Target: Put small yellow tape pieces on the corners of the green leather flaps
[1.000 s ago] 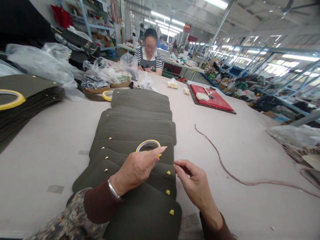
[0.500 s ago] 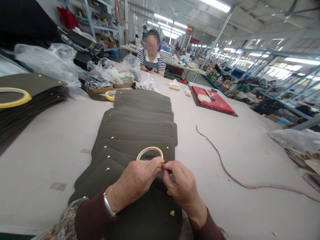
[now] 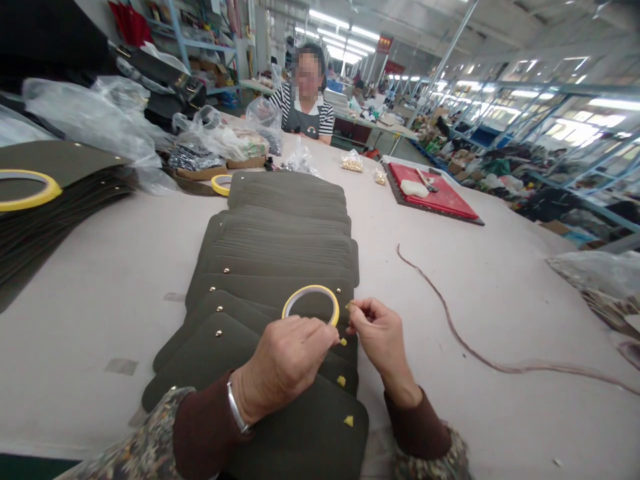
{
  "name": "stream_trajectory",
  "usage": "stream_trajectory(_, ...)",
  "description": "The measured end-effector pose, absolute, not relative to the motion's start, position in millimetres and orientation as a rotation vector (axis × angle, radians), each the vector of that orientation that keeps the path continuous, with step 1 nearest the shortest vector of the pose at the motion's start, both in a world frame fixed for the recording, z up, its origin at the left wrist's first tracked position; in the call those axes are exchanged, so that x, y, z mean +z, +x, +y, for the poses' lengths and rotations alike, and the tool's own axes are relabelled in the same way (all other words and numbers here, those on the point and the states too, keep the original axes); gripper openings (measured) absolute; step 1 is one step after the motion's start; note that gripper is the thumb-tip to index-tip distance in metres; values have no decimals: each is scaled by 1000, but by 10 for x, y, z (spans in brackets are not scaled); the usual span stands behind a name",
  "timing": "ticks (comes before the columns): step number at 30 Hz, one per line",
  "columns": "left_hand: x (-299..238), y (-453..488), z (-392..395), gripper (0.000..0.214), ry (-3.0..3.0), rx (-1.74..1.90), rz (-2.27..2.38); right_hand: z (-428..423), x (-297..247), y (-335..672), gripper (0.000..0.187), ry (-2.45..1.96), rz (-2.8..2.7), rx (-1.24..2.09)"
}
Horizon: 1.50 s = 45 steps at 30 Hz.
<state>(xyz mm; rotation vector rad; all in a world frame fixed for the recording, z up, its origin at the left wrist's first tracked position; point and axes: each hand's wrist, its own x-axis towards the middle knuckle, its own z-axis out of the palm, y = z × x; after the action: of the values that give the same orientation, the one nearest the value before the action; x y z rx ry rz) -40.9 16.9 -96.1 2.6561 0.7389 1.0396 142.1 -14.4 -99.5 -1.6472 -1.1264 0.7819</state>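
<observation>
A fanned row of dark olive leather panels (image 3: pixel 280 253) lies on the table in front of me, several with brass studs or small yellow tape tabs. My left hand (image 3: pixel 287 363) is closed on a thin yellow tape roll (image 3: pixel 311 303) that rests on the panels. My right hand (image 3: pixel 377 333) pinches a small piece of yellow tape just right of the roll, beside a panel's corner. A silver bracelet sits on my left wrist.
A red cutting mat (image 3: pixel 435 193) with a tool lies at the far right. A long brown cord (image 3: pixel 450 327) trails across the table. Another panel stack with a tape roll (image 3: pixel 25 190) sits left. Plastic bags (image 3: pixel 100 120) and a seated person (image 3: pixel 305 100) are beyond.
My hands met at the roll half a second ago. Now my right hand has drawn away to the right with a bit of tape pinched.
</observation>
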Motion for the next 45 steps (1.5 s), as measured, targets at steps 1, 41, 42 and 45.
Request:
stream_trajectory(1, -979, -405, 189, 13, 2685, 985, 790, -112, -1050, 1488, 22, -1638, -1116, 806)
stream_trajectory(41, -1236, -442, 269, 7, 2805, 464, 919, -474, -1210, 1581, 19, -1850, -1674, 610)
stream_trajectory(42, -1232, -440, 271, 7, 2808, 462, 922, -476, -1215, 1551, 19, -1853, -1727, 539)
stream_trajectory(45, -1207, -438, 282, 8, 2811, 451, 919, -430, -1236, 1460, 20, -1911, -1825, 366)
